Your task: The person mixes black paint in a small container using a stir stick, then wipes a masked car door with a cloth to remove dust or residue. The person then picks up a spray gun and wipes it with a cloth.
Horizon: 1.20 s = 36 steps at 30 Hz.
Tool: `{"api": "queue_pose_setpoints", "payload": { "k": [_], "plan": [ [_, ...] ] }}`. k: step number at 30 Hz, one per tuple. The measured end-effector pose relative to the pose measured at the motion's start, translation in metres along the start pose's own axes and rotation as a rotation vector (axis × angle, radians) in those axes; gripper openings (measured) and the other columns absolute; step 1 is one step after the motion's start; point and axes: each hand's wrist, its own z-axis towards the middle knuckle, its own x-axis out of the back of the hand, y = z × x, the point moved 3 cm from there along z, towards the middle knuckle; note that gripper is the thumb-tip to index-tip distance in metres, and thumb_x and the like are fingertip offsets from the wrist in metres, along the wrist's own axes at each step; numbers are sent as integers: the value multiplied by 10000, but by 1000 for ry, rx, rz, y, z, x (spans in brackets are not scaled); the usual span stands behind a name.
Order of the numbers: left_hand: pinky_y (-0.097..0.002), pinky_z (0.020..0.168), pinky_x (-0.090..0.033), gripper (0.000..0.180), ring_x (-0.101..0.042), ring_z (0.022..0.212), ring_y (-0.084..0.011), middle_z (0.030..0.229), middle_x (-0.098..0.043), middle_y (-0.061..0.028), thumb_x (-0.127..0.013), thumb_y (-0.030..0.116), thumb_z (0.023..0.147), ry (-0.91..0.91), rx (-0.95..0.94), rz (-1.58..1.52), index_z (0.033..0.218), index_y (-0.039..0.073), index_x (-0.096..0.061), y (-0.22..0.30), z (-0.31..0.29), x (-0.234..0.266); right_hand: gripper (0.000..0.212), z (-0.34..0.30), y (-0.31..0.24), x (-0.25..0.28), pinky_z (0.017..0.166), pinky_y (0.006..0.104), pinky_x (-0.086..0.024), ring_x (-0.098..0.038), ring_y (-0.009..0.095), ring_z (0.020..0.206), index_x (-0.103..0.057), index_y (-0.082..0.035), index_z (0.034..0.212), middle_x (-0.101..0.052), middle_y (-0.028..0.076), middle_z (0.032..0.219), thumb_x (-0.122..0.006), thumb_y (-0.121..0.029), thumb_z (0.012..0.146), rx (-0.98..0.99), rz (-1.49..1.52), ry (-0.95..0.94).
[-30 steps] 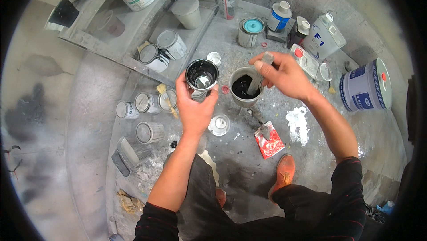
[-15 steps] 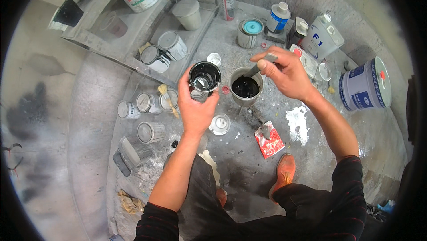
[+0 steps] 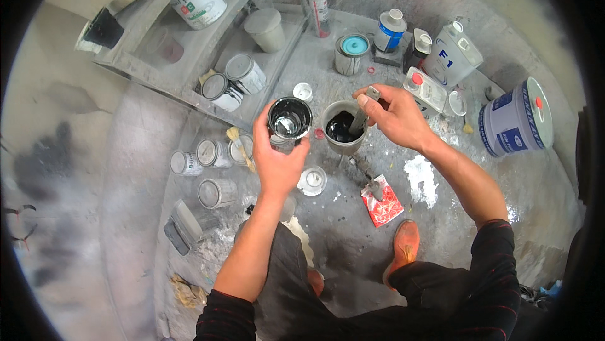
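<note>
My left hand (image 3: pixel 280 168) is wrapped round a small cup (image 3: pixel 291 107), its inner wall smeared with black paint. Just to its right stands a grey pot (image 3: pixel 344 147) of thick black paint (image 3: pixel 339 127). My right hand (image 3: pixel 398 117) grips a flat grey stirring stick (image 3: pixel 359 120) by its top, above the pot's right rim. The stick's lower end dips into the paint near the right wall, and its tip is hidden there. What carries the pot's weight cannot be made out from above.
A brush (image 3: pixel 241 146) lies across lidded tins (image 3: pixel 210 152) at the left. A red-patterned packet (image 3: pixel 382 202) and a white spill (image 3: pixel 421 180) are on the floor. Solvent cans (image 3: pixel 452 54) and a large pail (image 3: pixel 515 119) stand at the right; a shelf (image 3: pixel 208 98) rises at the upper left.
My right hand has shifted slightly down and left. The stirring stick now stands steeper, with its blade deeper in the pot along the right side. My left hand holds the cup nearly still.
</note>
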Motion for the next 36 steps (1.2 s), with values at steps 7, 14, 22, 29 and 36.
{"api": "queue_pose_setpoints", "payload": {
  "k": [7, 14, 22, 29, 36],
  "plan": [
    [-378, 1107, -480, 777, -606, 1292, -259, 1393, -591, -138, -809, 6, 746, 16, -84, -22, 1469, -12, -524, 17, -2, -11, 423, -13, 3, 16, 663, 312, -544, -680, 123, 744, -693, -2, 1280, -700, 50, 934, -581, -372, 1110, -107, 232, -3],
    [-368, 1102, -481, 770, -615, 1271, -249, 1366, -596, -148, -821, 5, 787, -25, -160, -20, 1482, -34, -491, 25, -4, -27, 252, -21, -6, 10, 783, 391, -575, -722, 263, 841, -740, -40, 1225, -753, 180, 1021, -680, -190, 1031, 181, -11, -17],
    [-352, 1064, -510, 737, -632, 1219, -209, 1352, -607, -139, -814, 26, 864, -19, 30, -156, 1500, -53, -449, 14, -3, -24, 221, -10, -14, 9, 784, 415, -559, -715, 301, 882, -752, -25, 1122, -740, 149, 961, -685, -212, 1025, 462, -128, 29],
    [-349, 1054, -506, 724, -634, 1209, -204, 1333, -626, -131, -816, 48, 868, -6, 25, -60, 1493, -48, -464, 3, -1, -12, 281, 1, -4, 6, 714, 288, -548, -670, 84, 836, -759, -26, 1190, -697, 50, 896, -631, -258, 1095, 59, 204, 51],
    [-351, 1052, -502, 726, -634, 1197, -203, 1328, -633, -124, -828, 72, 870, 0, 47, -71, 1493, -39, -472, -5, 0, -9, 344, 5, 6, 2, 678, 308, -545, -668, 114, 777, -752, -19, 1207, -691, 37, 878, -645, -323, 1087, 41, -34, -27]
  ]
}}
